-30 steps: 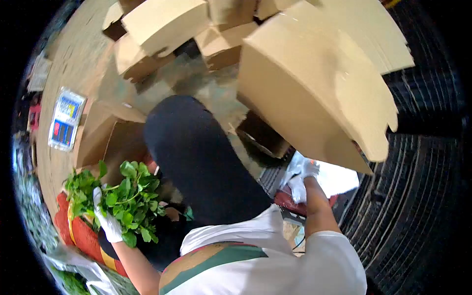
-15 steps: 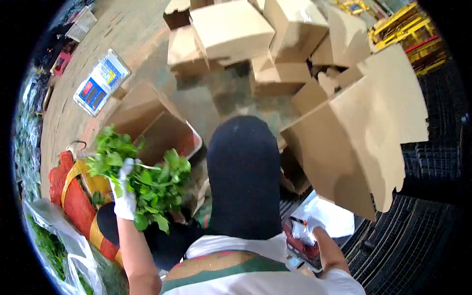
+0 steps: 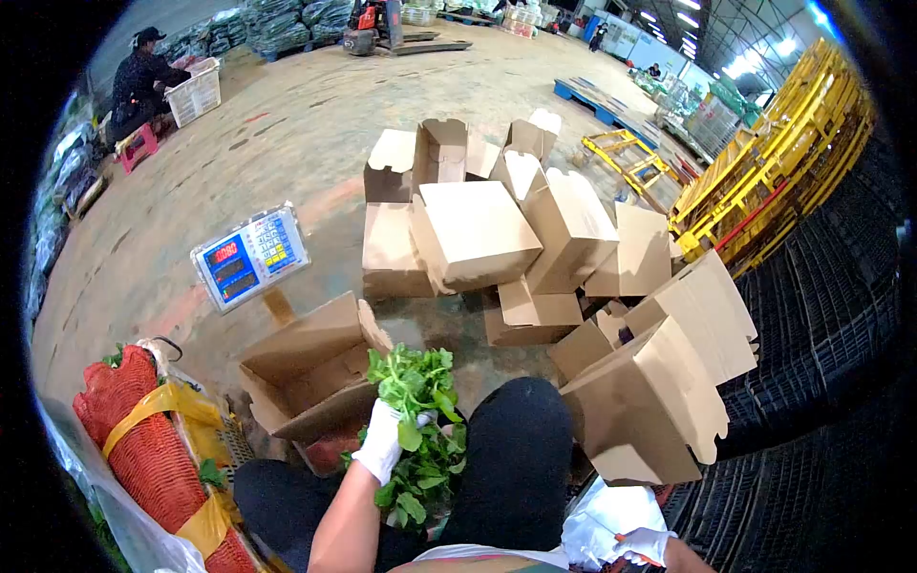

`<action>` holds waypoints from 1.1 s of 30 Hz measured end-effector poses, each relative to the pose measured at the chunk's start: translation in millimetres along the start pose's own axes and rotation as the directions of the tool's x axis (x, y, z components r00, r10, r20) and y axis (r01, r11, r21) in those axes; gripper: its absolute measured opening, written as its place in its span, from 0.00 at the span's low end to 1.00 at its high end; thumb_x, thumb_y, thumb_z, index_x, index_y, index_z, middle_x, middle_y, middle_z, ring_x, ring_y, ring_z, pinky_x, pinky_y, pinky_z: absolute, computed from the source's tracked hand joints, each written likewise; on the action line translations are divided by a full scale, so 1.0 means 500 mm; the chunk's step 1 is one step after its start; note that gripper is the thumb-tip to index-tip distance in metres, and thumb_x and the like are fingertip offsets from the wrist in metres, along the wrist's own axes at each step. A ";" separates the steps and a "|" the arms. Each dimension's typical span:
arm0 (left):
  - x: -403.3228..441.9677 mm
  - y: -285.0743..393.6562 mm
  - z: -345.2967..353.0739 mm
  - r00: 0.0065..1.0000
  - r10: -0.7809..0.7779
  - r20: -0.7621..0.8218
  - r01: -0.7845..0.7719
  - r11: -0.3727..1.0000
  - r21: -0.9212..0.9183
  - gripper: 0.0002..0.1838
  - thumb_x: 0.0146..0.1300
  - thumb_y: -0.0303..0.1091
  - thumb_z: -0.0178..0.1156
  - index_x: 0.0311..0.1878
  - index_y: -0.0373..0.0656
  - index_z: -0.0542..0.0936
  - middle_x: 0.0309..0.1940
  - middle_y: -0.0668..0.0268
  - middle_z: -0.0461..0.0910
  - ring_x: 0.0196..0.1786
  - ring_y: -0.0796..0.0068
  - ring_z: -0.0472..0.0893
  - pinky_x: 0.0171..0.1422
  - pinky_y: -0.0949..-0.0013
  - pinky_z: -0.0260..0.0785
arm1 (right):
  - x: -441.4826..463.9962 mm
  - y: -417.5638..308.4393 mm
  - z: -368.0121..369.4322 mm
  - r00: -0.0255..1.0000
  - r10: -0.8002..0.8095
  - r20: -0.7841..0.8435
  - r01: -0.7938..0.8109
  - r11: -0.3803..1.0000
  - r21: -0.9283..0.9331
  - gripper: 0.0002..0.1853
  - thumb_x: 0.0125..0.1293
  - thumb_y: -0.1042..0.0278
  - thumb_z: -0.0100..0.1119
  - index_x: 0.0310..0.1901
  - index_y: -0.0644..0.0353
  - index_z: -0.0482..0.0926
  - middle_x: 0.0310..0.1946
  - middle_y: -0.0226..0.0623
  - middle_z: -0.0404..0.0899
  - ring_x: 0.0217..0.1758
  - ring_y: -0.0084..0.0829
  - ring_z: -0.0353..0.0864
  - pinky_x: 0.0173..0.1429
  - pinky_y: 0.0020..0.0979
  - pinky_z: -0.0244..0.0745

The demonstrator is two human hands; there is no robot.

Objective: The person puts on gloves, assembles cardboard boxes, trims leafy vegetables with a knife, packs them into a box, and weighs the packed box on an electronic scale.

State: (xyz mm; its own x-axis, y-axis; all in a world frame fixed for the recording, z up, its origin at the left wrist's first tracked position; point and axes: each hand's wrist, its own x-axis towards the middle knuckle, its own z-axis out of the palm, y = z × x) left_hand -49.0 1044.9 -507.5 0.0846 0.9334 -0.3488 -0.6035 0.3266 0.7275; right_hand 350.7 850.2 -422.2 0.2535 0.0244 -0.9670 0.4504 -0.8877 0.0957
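- From the head camera: holding leafy greens [image 3: 413, 384] in the gloved left hand [image 3: 380, 441], with fingers curled narrow about the middle of the bunch.
- To be found over the lap, between the left knee [image 3: 287, 501] and the right knee [image 3: 516, 430], just beside the near right side of an open cardboard box [image 3: 330, 382].
- Holding a thin, orange-marked item [image 3: 644, 560] in the gloved right hand [image 3: 651, 541], fingers closed, beside a crumpled white sheet [image 3: 600, 511]. Too small to name.
- Could lose loose outer sprigs, by judgement, from gripping only mid-bunch with leaves spreading at both ends.
- Could snag or tear leaves on the raised flap, through hanging so near the box.
- Could bruise lower leaves against the right knee, for want of room between the legs.
- Might nick or drag the sheet with the thin item, if sharp; cannot tell from here.
- Running lengthwise roughly away from the body: upper leaves pointing forward, past the box's near corner; lower leaves drooping back toward the lap.
- Cannot tell which end bears the cut stems, being leafy at both and covered mid-length by the glove.
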 end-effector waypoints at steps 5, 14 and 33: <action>0.029 -0.018 -0.023 0.995 -0.086 0.044 0.094 0.972 -0.214 0.18 0.64 0.42 0.48 0.53 0.44 0.70 0.45 0.62 0.75 0.40 0.70 0.78 0.39 0.72 0.73 | -0.094 -0.044 0.013 0.971 -0.215 -0.106 0.240 0.861 0.449 0.06 0.54 0.70 0.60 0.28 0.60 0.73 0.13 0.25 0.63 0.13 0.18 0.59 0.17 0.22 0.53; -0.018 -0.039 -0.043 0.919 0.374 0.122 -0.319 0.527 0.788 0.15 0.58 0.41 0.49 0.44 0.44 0.77 0.39 0.53 0.78 0.44 0.54 0.76 0.47 0.61 0.67 | -0.178 -0.183 0.131 0.727 -0.576 -0.373 0.674 0.703 0.227 0.07 0.51 0.69 0.57 0.27 0.64 0.72 0.11 0.31 0.67 0.11 0.24 0.65 0.17 0.24 0.61; -0.030 -0.062 -0.087 0.979 0.174 0.106 -0.183 0.527 0.830 0.16 0.49 0.33 0.62 0.42 0.40 0.77 0.34 0.56 0.80 0.36 0.62 0.79 0.43 0.65 0.70 | -0.061 -0.455 0.324 0.117 -0.956 -0.268 0.991 0.130 -0.032 0.13 0.62 0.65 0.51 0.43 0.65 0.71 0.22 0.37 0.75 0.20 0.23 0.76 0.26 0.25 0.71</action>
State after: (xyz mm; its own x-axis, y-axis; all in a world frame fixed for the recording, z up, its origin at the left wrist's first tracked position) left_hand -66.1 1014.5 -550.4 0.0621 0.9864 -0.1524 0.3248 0.1245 0.9376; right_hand 102.0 977.0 -452.9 -0.1718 0.9749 -0.1417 0.3372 -0.0769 -0.9383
